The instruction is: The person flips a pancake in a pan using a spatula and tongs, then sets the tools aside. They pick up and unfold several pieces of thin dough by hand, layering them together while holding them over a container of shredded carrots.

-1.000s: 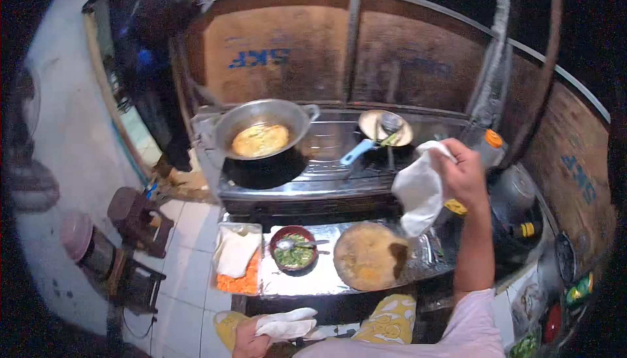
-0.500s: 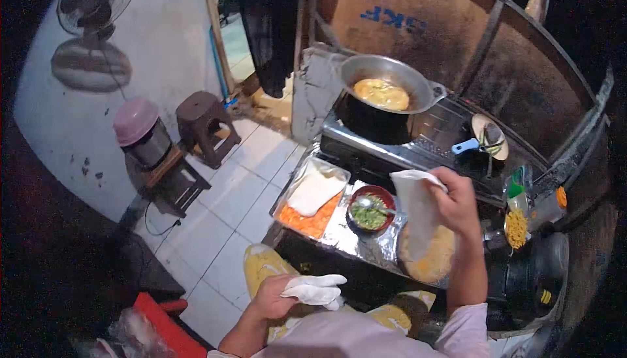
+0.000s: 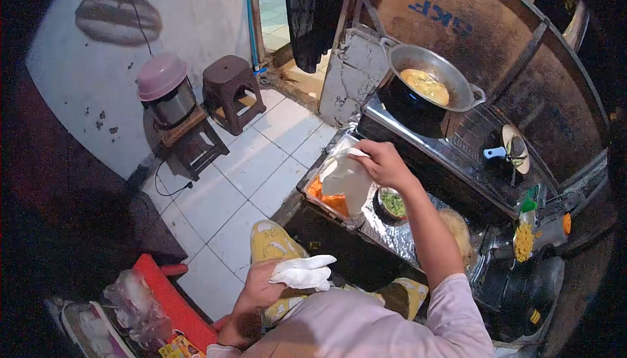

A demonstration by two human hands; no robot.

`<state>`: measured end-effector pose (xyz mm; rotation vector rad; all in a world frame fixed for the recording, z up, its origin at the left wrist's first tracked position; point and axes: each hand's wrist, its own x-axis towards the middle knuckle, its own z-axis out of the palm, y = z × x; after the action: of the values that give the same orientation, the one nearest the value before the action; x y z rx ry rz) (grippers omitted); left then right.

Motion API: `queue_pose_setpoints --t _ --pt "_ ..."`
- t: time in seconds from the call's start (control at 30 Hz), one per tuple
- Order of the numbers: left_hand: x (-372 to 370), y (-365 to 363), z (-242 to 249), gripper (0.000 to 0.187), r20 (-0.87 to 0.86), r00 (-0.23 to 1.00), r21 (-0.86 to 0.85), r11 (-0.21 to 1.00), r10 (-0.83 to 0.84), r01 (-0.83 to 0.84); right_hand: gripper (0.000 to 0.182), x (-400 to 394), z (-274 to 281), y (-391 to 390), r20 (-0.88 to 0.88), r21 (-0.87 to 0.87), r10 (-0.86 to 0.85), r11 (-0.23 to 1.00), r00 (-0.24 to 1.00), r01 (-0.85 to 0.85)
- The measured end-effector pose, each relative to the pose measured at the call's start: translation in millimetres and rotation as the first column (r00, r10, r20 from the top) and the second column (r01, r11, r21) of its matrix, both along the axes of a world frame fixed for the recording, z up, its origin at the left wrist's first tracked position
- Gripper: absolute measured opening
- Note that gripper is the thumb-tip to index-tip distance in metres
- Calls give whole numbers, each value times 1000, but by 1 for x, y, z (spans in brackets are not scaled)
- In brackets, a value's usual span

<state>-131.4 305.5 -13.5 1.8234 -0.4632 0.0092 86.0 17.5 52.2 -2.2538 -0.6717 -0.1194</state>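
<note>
My right hand (image 3: 382, 163) pinches the edge of a thin white sheet (image 3: 349, 178), which hangs over a tray (image 3: 337, 137) of orange shredded food (image 3: 330, 198). Near my lap, my left hand (image 3: 264, 283) is closed on a folded white cloth-like piece (image 3: 304, 273). To the right of the tray is a bowl of chopped greens (image 3: 392, 202), partly hidden by my right forearm. A round, tan, crumb-like mound (image 3: 457, 231) shows beyond that forearm.
A wok (image 3: 428, 64) with a yellow-brown item in it stands on the stove (image 3: 418, 142). A blue-handled utensil (image 3: 495, 153) lies to its right. A brown stool (image 3: 228, 84) and a pot with a pink lid (image 3: 161, 77) are at the left.
My right hand has moved left with the white sheet, from above the tan mound to above the tray. My left hand keeps its white piece. The view has shifted.
</note>
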Motion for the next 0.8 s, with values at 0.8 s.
queue_pose_setpoints --t 0.8 --pt "14 -14 1 22 100 995 38 999 -15 11 17 5 -10 -16 87 -75 9 997 996 -2"
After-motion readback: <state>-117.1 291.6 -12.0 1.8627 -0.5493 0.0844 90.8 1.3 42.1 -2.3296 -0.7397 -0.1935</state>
